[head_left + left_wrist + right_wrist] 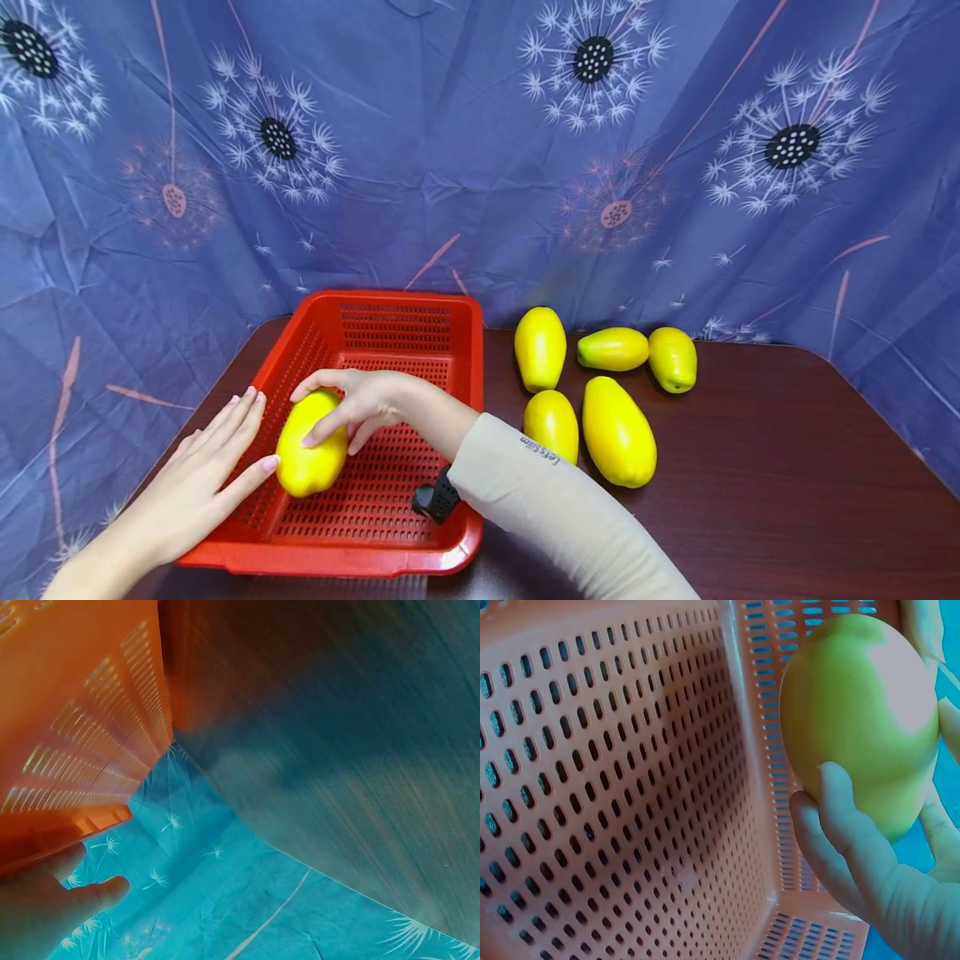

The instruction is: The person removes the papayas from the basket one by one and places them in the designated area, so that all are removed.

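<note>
My right hand (363,402) grips a yellow papaya (313,467) from above, inside the left part of a red plastic basket (468,350). In the right wrist view, the fingers (862,851) curl round the papaya (847,712), close to the slotted basket wall (577,772). Whether the fruit touches the bottom, I cannot tell. My left hand (198,492) lies over the basket's left rim with its fingers straight, its thumb tip beside the papaya. The left wrist view has part of that hand (45,911) at the basket's outer side (90,727).
Right of the basket, several papayas lie on the dark wooden table (765,450): an upright-lying one (540,350), a green-tipped one (613,349), a short one (672,358), a large one (618,433) and one (551,421) partly behind my right sleeve. A blue patterned cloth (450,167) hangs behind.
</note>
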`<action>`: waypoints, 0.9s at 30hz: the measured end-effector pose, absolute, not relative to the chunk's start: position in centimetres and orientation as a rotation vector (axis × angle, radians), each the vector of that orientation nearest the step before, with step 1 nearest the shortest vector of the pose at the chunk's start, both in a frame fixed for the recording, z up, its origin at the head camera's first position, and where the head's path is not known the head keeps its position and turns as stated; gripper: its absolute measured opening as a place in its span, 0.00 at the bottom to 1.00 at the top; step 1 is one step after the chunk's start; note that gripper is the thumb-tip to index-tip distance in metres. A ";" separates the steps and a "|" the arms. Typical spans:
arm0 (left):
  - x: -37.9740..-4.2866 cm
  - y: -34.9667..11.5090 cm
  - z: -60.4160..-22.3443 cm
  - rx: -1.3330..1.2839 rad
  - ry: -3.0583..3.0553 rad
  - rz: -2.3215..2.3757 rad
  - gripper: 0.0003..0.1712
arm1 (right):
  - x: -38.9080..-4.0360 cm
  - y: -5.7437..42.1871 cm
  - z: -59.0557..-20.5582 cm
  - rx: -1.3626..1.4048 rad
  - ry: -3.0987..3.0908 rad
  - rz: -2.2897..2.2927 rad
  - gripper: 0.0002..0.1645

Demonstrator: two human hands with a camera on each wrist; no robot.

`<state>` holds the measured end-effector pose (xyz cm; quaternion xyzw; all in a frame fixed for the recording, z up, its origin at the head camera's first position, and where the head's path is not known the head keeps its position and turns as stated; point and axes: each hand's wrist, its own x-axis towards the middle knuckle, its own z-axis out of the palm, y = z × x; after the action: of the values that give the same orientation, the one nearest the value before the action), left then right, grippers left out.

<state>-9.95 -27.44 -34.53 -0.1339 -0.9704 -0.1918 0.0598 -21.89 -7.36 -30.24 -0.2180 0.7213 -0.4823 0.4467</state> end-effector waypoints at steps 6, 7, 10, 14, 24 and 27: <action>-9.9 -27.3 -34.7 -0.414 -2.914 -0.577 0.42 | -22.2 -6.6 -29.7 -0.552 1.789 -1.205 0.25; -9.9 -27.3 -34.7 -0.418 -2.906 -0.574 0.42 | -22.3 -6.4 -29.6 -0.551 1.788 -1.209 0.25; -10.0 -27.3 -34.8 -0.425 -2.889 -0.561 0.42 | -22.5 -6.1 -29.3 -0.552 1.784 -1.213 0.25; -10.1 -27.4 -34.7 -0.423 -2.890 -0.553 0.42 | -22.6 -5.9 -29.1 -0.553 1.771 -1.224 0.25; -10.1 -27.4 -34.6 -0.419 -2.920 -0.566 0.42 | -22.8 -5.3 -28.0 -0.571 1.706 -1.268 0.25; -10.1 -27.5 -34.6 -0.427 -2.911 -0.568 0.42 | -22.9 -4.9 -27.7 -0.585 1.702 -1.281 0.25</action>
<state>-10.12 -27.46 -34.56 -0.1421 -0.9689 -0.1891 0.0724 -22.89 -4.95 -27.68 -0.2366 0.6882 -0.5181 0.4494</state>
